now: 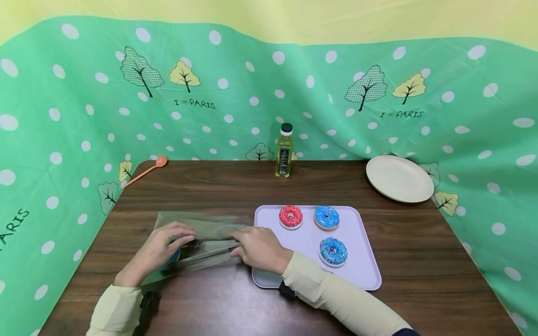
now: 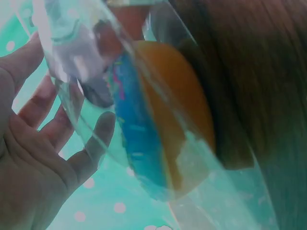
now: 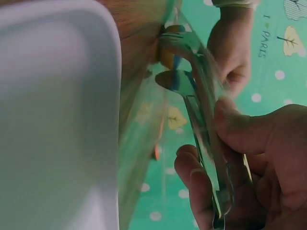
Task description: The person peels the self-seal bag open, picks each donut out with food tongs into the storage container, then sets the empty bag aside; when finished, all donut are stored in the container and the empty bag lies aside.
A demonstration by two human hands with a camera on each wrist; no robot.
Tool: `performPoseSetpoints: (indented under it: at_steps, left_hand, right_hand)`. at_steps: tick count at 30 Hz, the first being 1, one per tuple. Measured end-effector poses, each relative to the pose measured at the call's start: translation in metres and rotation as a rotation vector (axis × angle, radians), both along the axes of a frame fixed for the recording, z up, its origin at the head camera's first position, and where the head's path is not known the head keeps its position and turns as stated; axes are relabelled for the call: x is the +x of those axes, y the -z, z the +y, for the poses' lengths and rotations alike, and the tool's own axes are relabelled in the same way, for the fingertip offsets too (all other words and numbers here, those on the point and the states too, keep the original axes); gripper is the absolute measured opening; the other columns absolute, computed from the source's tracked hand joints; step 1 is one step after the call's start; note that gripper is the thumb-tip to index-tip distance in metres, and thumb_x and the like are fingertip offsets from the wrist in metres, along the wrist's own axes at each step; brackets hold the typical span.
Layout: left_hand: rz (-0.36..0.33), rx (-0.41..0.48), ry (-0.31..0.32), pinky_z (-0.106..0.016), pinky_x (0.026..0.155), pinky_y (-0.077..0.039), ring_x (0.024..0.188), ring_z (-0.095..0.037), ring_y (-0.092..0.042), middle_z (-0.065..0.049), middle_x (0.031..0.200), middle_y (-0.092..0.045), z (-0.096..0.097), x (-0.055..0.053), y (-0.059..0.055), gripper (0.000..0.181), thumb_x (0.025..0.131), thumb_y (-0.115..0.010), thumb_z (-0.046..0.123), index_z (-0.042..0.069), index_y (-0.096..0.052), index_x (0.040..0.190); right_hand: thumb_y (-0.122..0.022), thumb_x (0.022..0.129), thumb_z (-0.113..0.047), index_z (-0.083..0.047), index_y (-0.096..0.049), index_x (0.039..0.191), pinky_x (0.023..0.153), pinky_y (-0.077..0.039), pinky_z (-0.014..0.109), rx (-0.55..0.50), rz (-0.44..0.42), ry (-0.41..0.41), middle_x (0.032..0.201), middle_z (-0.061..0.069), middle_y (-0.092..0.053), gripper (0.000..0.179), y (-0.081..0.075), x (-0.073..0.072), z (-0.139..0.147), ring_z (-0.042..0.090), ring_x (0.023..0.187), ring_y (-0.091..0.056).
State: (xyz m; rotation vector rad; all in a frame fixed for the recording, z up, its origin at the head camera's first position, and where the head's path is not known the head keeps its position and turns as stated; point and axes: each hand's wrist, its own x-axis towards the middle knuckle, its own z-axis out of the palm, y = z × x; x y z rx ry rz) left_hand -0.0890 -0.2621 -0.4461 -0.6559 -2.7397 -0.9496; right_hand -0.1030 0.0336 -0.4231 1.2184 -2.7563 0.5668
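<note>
My right hand (image 1: 260, 248) grips metal tongs (image 3: 192, 108), one arm ending in a fork, the other in a spoon. The tong ends show through a clear plastic bag (image 1: 189, 220) and point toward a blue-iced donut (image 2: 139, 129) inside it. That donut stands on edge in the left wrist view; the head view shows only a bit of it under my left hand (image 1: 157, 252). My left hand holds the bag, its fingers against the film. On a lilac tray (image 1: 353, 275) to the right lie a red donut (image 1: 291, 217) and two blue donuts (image 1: 333, 252).
A bottle of yellow liquid (image 1: 284, 154) stands at the table's back edge. At the back right is a stack of pale plates (image 1: 399, 178). An orange spoon (image 1: 147, 171) lies at the back left. Patterned green cloth (image 1: 235, 93) hangs behind the wooden table (image 1: 210, 303).
</note>
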Motion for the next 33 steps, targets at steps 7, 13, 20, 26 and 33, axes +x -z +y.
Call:
performPoseSetpoints:
  at_steps: [7, 13, 20, 26, 33]
  left_hand:
    - [-0.024, -0.023, -0.017, -0.043, 0.083, -0.057, 0.100, -0.017, -0.066, 0.008, 0.107, -0.069, -0.002, -0.001, -0.002, 0.012, 0.094, -0.073, 0.014, 0.021, -0.078, 0.103]
    - [-0.085, -0.012, -0.021, -0.044, 0.086, -0.055, 0.104, -0.018, -0.065, 0.008, 0.110, -0.068, 0.000, -0.001, -0.006, 0.012, 0.097, -0.070, 0.021, 0.020, -0.078, 0.106]
    - [-0.078, -0.018, -0.024, -0.044, 0.086, -0.055, 0.104, -0.017, -0.065, 0.008, 0.111, -0.068, 0.004, -0.001, -0.008, 0.012, 0.098, -0.069, 0.022, 0.021, -0.078, 0.105]
    - [-0.039, -0.025, -0.026, -0.043, 0.084, -0.056, 0.102, -0.015, -0.065, 0.009, 0.108, -0.068, 0.000, 0.000, -0.007, 0.012, 0.096, -0.071, 0.016, 0.016, -0.078, 0.105]
    - [-0.081, -0.011, -0.034, -0.042, 0.085, -0.056, 0.103, -0.015, -0.066, 0.010, 0.109, -0.068, -0.005, 0.003, -0.006, 0.013, 0.098, -0.068, 0.019, 0.018, -0.078, 0.106]
  right_hand:
    - [-0.078, 0.089, -0.029, -0.011, -0.075, 0.114, 0.061, -0.055, 0.033, -0.060, 0.002, 0.015, 0.096, -0.001, -0.075, 0.031, -0.004, 0.001, 0.022, 0.008, 0.074, -0.066]
    - [-0.078, 0.090, -0.032, -0.011, -0.071, 0.124, 0.059, -0.054, 0.035, -0.023, -0.002, -0.022, 0.100, 0.000, -0.075, 0.041, -0.002, -0.001, 0.013, 0.011, 0.077, -0.067]
    - [-0.076, 0.090, -0.040, -0.016, -0.070, 0.117, 0.059, -0.054, 0.035, 0.067, 0.049, -0.035, 0.095, -0.006, -0.073, 0.037, 0.000, -0.004, -0.019, 0.013, 0.082, -0.068]
    - [-0.075, 0.090, -0.038, -0.016, -0.070, 0.096, 0.059, -0.054, 0.032, 0.078, 0.098, -0.040, 0.084, -0.009, -0.068, 0.024, -0.003, -0.007, -0.036, 0.012, 0.078, -0.067]
    - [-0.076, 0.090, -0.035, -0.016, -0.072, 0.109, 0.061, -0.054, 0.031, 0.034, 0.066, -0.025, 0.088, -0.008, -0.072, 0.027, -0.003, -0.004, -0.026, 0.011, 0.081, -0.068]
